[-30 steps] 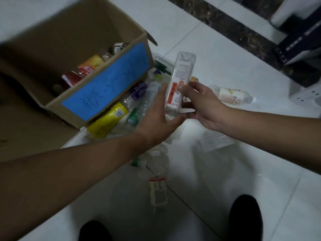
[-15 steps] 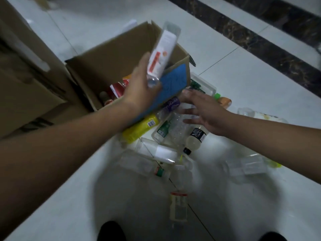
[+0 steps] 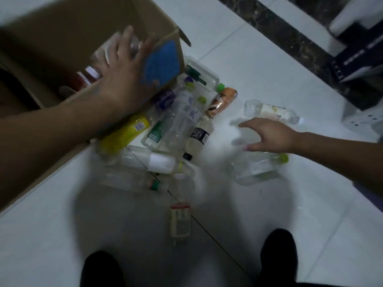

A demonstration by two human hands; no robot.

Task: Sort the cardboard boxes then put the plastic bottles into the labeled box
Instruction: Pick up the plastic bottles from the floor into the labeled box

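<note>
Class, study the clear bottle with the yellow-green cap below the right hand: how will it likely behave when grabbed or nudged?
The clear bottle looks empty, so it is probably light. It lies on its side on the smooth tiled floor, so a nudge may roll it. Its clear plastic wall may dent under the right hand.

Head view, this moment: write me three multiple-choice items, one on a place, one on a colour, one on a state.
1. Where is the left hand?
A. Over the open cardboard box
B. Flat on the floor
C. On a shoe
2. What colour is the label on the box's front?
A. Red
B. Blue
C. Green
3. How is the right hand?
A. Gripping a bottle
B. Open, fingers spread
C. Clenched in a fist
Answers: 1 A, its fingers reach past the box's front rim; 2 B, a blue panel shows beside the left hand; 3 B, its fingers are spread and hold nothing.
</note>
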